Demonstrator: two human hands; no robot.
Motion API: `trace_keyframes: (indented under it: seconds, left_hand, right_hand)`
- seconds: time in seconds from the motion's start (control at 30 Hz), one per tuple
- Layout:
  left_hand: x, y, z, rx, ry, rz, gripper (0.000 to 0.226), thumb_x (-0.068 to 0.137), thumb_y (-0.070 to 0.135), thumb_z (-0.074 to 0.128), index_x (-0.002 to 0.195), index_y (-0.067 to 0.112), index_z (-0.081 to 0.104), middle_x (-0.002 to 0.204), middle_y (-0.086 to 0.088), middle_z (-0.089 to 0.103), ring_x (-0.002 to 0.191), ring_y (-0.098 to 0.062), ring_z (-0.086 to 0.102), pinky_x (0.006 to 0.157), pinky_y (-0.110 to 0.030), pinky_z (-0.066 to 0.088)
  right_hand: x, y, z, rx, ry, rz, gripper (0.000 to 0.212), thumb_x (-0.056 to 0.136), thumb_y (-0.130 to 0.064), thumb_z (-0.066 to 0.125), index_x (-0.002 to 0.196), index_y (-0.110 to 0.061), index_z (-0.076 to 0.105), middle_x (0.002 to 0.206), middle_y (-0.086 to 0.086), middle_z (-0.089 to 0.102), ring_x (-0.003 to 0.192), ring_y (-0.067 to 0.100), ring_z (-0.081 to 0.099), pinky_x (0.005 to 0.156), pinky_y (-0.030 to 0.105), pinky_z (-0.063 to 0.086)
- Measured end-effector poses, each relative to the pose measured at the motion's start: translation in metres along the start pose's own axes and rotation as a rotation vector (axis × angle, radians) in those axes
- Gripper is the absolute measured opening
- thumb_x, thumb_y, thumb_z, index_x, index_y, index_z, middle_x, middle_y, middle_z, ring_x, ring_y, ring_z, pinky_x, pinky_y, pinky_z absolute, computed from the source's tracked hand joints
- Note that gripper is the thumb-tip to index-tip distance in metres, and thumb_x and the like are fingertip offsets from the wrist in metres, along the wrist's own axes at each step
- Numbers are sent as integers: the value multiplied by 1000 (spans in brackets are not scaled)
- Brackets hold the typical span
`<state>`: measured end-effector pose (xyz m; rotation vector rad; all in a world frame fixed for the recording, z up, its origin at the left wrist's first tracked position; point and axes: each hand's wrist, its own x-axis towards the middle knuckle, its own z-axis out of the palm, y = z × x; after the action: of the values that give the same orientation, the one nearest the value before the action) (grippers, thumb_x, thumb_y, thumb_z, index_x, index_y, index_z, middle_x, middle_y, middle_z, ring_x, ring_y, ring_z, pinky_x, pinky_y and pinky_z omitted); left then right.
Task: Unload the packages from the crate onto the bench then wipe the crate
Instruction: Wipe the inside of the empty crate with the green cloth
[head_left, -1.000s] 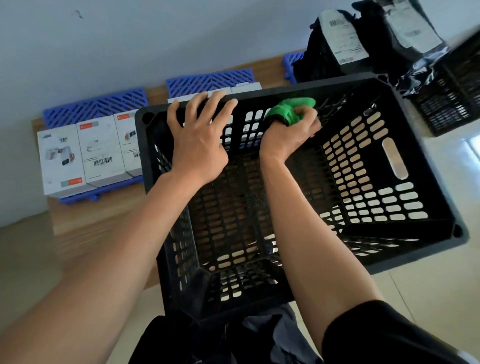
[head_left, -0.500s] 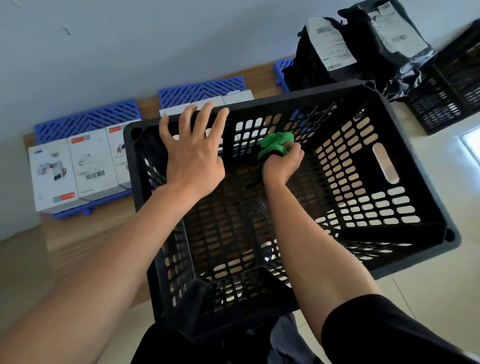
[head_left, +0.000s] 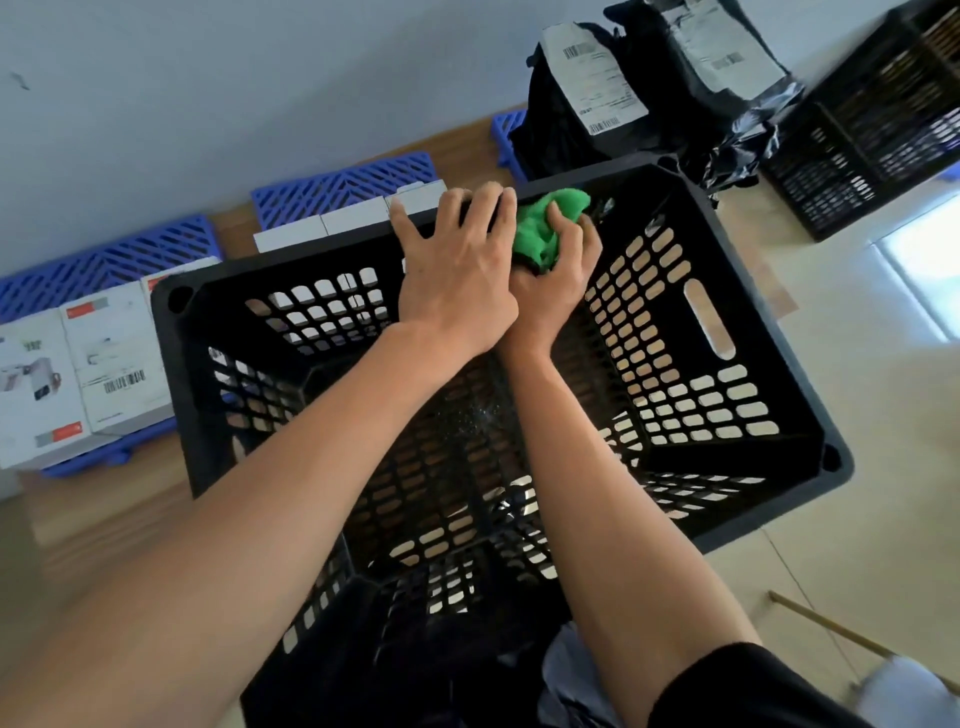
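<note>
A black perforated plastic crate (head_left: 727, 332) fills the middle of the view, with nothing inside it. My right hand (head_left: 556, 291) grips a bunched green cloth (head_left: 545, 228) against the inside of the crate's far wall, just under the rim. My left hand (head_left: 457, 280) lies over the far rim right beside it, fingers hooked over the edge and partly covering my right hand. White boxed packages (head_left: 78, 374) sit on the wooden bench (head_left: 104, 509) at the left. Black mailer bags (head_left: 623, 93) with shipping labels stand at the bench's far end.
Blue plastic grid pallets (head_left: 343, 187) lie on the bench under the white boxes, along the grey wall. A second black crate (head_left: 872, 130) stands at the upper right on the pale tiled floor (head_left: 883, 415). A thin wooden stick (head_left: 831, 629) lies at the lower right.
My right hand has carried the green cloth up and right to the far wall's rim. My left hand has slid right along the far rim until it touches the right hand.
</note>
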<state>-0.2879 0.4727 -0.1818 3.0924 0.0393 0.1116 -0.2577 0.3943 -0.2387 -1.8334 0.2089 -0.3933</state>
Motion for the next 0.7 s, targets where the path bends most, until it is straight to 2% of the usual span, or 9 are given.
trace_keyframes:
  seconds: [0.07, 0.13, 0.17, 0.27, 0.33, 0.47, 0.53, 0.6, 0.7]
  left_hand:
    - [-2, 1, 3, 35, 13, 2, 80, 82, 18, 58, 156, 12, 29, 152, -6, 34, 138, -33, 34, 107, -79, 23]
    - [-2, 2, 5, 64, 18, 1, 80, 83, 18, 59, 157, 12, 28, 152, -8, 34, 137, -34, 36, 105, -80, 25]
    - [-2, 3, 6, 76, 22, 1, 80, 83, 18, 59, 157, 12, 27, 152, -9, 33, 137, -34, 36, 105, -80, 26]
    - [-1, 3, 5, 90, 14, -2, 81, 84, 18, 60, 158, 12, 26, 153, -9, 32, 138, -35, 35, 105, -80, 26]
    - [-2, 4, 4, 80, 9, -9, 80, 85, 17, 58, 158, 11, 26, 154, -9, 32, 138, -35, 35, 105, -80, 25]
    - [-4, 2, 9, 100, 26, 20, 79, 87, 17, 56, 159, 10, 23, 156, -9, 31, 139, -34, 34, 106, -79, 26]
    - [-4, 0, 9, 109, 24, 25, 81, 85, 17, 57, 158, 10, 23, 155, -9, 31, 138, -34, 35, 105, -79, 27]
    - [-4, -1, 11, 115, 30, 31, 81, 85, 16, 56, 158, 10, 23, 155, -9, 31, 138, -34, 35, 105, -79, 27]
    - [-4, -1, 16, 138, 39, 29, 80, 83, 16, 53, 158, 10, 24, 155, -9, 32, 138, -35, 35, 104, -79, 28]
  right_hand:
    - [0, 10, 3, -54, -29, 15, 40, 78, 7, 74, 117, 1, 66, 135, 18, 49, 124, 26, 51, 101, 25, 44]
    - [-5, 20, 8, -88, -71, 32, 34, 81, 3, 75, 113, 2, 66, 132, 19, 49, 120, 24, 51, 94, 6, 37]
    - [-7, 24, 12, -88, -72, 44, 31, 83, 1, 75, 112, 2, 65, 131, 20, 49, 118, 25, 52, 90, 1, 34]
    - [-5, 32, 22, -76, -22, 71, 25, 84, 3, 71, 107, 2, 64, 127, 21, 50, 114, 28, 54, 85, -2, 34]
    - [-3, 42, 25, -119, -24, 138, 23, 82, 9, 68, 102, 1, 62, 125, 18, 50, 112, 27, 55, 85, 2, 37]
    - [1, 73, 29, -210, -87, 335, 21, 83, 11, 63, 98, -4, 61, 122, 10, 53, 110, 25, 56, 85, 19, 45]
    - [5, 89, 31, -231, -96, 439, 25, 83, 13, 58, 102, -3, 64, 122, 12, 55, 111, 27, 57, 90, 24, 48]
    - [10, 103, 33, -285, -164, 520, 33, 84, 12, 55, 110, -3, 68, 124, 13, 57, 114, 29, 57, 99, 35, 50]
    - [18, 114, 36, -325, -223, 556, 33, 85, 8, 56, 113, -6, 68, 121, 11, 59, 113, 28, 58, 100, 39, 52]
